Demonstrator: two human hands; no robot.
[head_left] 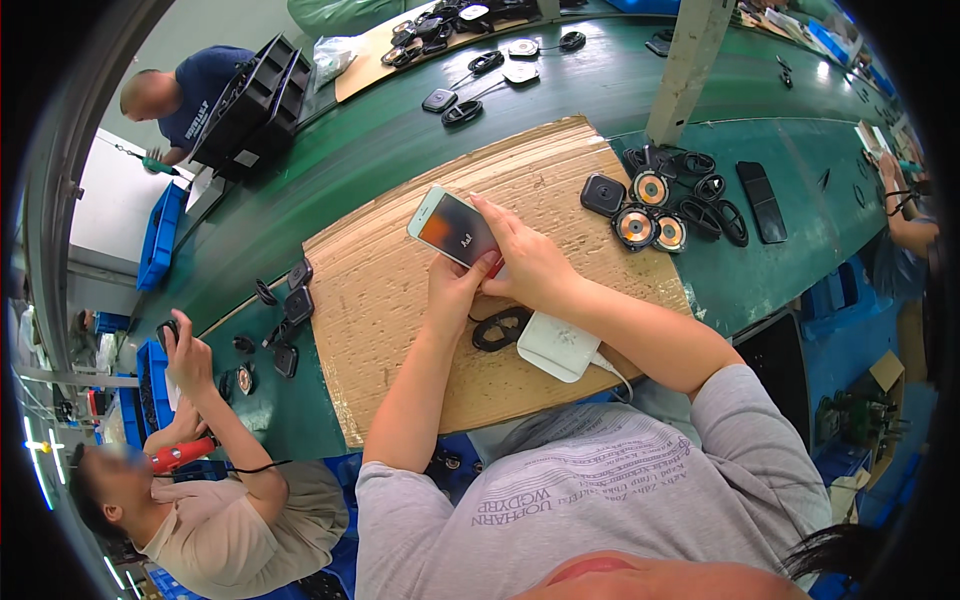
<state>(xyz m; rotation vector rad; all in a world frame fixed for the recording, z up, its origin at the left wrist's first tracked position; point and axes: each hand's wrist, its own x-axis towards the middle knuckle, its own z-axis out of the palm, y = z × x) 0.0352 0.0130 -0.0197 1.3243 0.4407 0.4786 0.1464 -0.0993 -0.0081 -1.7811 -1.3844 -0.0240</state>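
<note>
A green counter [725,295] carries a cardboard sheet [375,290], on which lie a coiled black cable [500,329] and a white block [558,347]. By its right edge sit coppery discs [636,227], a square puck [603,194] and leads [735,222], then a black phone [762,203]; left, dark pucks [298,305].

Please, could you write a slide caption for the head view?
Left hand and right hand hold a white phone above cardboard on a green table.

Cardboard [375,330] on surface [720,300]. Phone [460,232] above cardboard. Box [560,345] on cardboard's near part; coiled cable [500,330] just left. Right of cardboard: discs [650,188], cords [735,222], then slab [762,203] farther right. Left: pads [298,304]. Well behind: more pads [521,73].
</note>
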